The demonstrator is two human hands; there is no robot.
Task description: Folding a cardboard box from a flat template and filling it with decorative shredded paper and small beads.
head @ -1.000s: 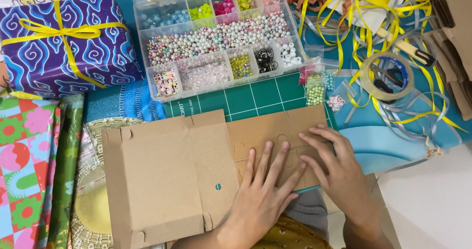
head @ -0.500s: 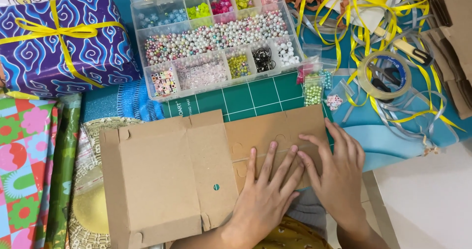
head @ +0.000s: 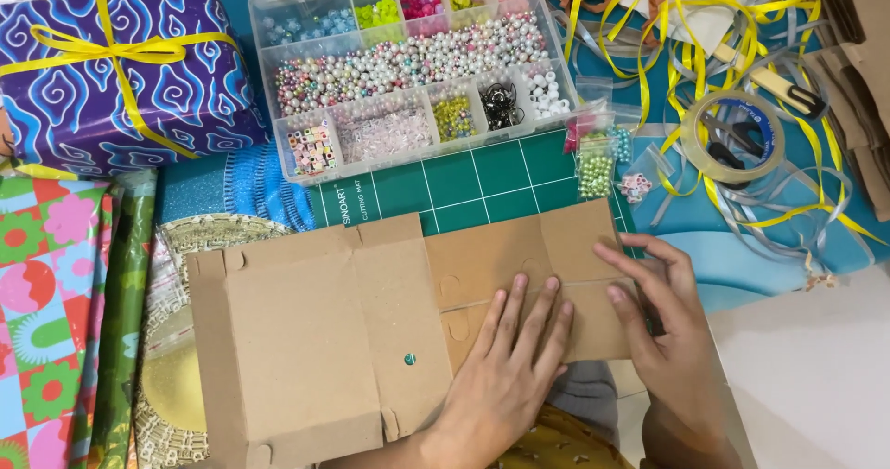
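Note:
A flat, unfolded brown cardboard box blank (head: 306,330) lies across the green cutting mat (head: 482,177). My left hand (head: 505,376) rests palm down on the right half of the cardboard, fingers spread and pointing up. Beside it, my right hand (head: 663,330) presses on the cardboard's right end, fingers curled over its edge. Neither hand grips anything.
A clear compartment box of coloured beads (head: 408,57) sits behind the cardboard. A purple wrapped gift with yellow ribbon (head: 120,70) is at the back left. Rolls of patterned wrapping paper (head: 56,311) lie left. Tape roll (head: 732,135), loose yellow ribbon (head: 686,33) and small bead bags (head: 598,158) are at the right.
Both hands have shifted slightly on the cardboard; my right hand has slid a little toward the right end. The cardboard stays flat in place.

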